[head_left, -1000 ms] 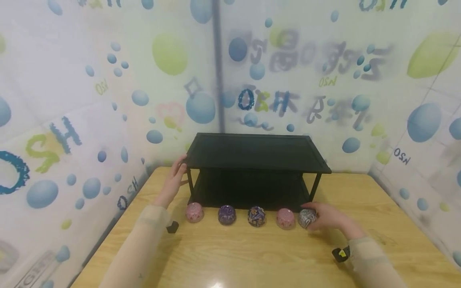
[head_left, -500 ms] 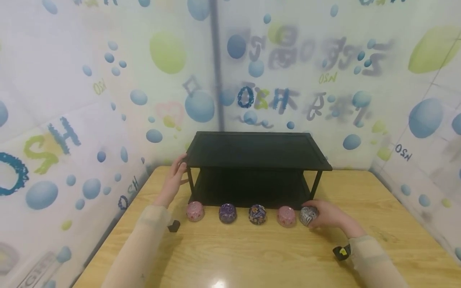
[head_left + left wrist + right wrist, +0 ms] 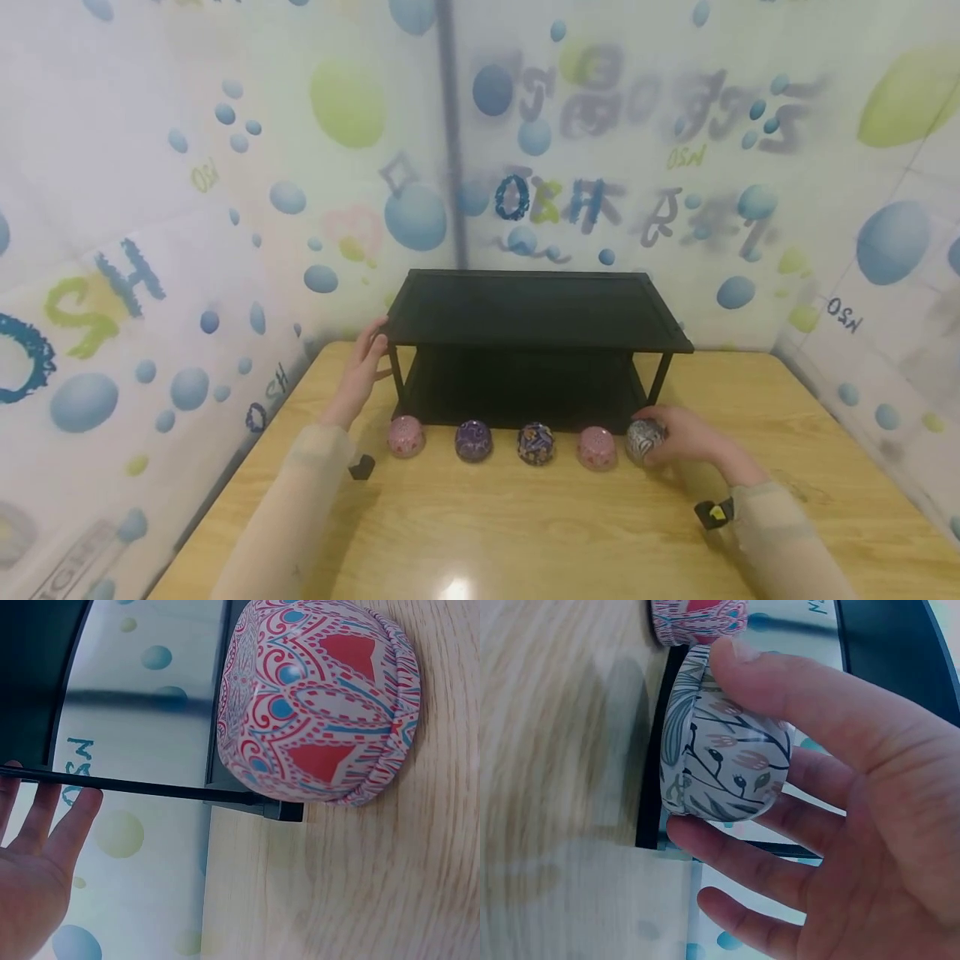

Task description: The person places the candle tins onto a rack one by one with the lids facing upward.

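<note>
My right hand (image 3: 686,437) grips a small round tin with a grey-and-white leaf pattern (image 3: 735,754), thumb on one side and fingers on the other. This tin is at the right front corner of a black two-tier shelf (image 3: 536,308). My left hand (image 3: 360,375) touches the shelf's left front post (image 3: 142,786) near the top, fingers extended. Along the shelf's front edge, from the left, sit a pink patterned tin (image 3: 406,437), a purple tin (image 3: 473,441), a dark floral tin (image 3: 536,443) and a second pink tin (image 3: 597,448) beside the held one.
The shelf stands on a light wooden table (image 3: 480,525), close to the back wall (image 3: 300,167) with its printed bubbles. Its lower tier (image 3: 517,392) lies behind the row of tins. Black wrist devices hang by the left sleeve (image 3: 300,483) and the right sleeve (image 3: 780,525).
The right hand has shifted the leaf-patterned tin slightly right and back, widening its gap from the pink tin. My left hand stays at the post. The head view has tilted a little.
</note>
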`<state>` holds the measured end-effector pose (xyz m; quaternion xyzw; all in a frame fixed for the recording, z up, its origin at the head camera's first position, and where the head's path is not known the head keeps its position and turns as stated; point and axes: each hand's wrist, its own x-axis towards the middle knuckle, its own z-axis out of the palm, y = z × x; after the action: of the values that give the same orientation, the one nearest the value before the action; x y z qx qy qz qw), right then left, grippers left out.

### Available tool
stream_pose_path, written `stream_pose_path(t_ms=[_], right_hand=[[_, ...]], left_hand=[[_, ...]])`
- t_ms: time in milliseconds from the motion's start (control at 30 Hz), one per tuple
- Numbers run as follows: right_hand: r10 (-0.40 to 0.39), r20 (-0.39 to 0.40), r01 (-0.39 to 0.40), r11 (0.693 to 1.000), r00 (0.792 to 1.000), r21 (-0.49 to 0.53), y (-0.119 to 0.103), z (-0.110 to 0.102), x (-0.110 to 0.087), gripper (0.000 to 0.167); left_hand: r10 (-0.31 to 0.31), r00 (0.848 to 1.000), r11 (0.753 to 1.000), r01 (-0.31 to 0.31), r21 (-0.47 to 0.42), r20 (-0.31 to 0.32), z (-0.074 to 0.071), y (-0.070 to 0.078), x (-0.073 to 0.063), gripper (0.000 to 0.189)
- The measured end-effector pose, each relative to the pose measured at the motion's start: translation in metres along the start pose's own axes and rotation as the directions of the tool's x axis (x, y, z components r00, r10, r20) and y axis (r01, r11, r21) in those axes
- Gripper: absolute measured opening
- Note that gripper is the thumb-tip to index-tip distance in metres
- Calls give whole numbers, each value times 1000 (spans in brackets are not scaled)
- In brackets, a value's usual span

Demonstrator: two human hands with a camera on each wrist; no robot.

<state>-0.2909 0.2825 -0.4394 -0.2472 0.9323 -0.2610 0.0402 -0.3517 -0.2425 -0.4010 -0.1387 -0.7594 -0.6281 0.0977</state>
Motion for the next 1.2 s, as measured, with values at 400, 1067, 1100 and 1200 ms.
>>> stream_pose_path(t_ms=[400, 1067, 1100, 1200], right_hand=[[25, -15, -24, 999, 1000, 45, -10, -9, 5, 62], [107, -30, -105, 993, 994, 61, -12, -10, 1, 67], [107, -32, -105, 993, 994, 60, -11, -10, 1, 67], [107, -37, -105, 993, 994, 55, -11, -10, 1, 66]], left_hand=[[2, 1000, 1000, -2, 21, -11, 0, -1, 6, 57], [4, 1000, 1000, -3, 26, -18, 1, -3, 2, 59], [2, 1000, 1000, -2, 23, -19, 1, -3, 2, 58], [2, 1000, 1000, -2, 22, -13, 1, -4, 2, 58]])
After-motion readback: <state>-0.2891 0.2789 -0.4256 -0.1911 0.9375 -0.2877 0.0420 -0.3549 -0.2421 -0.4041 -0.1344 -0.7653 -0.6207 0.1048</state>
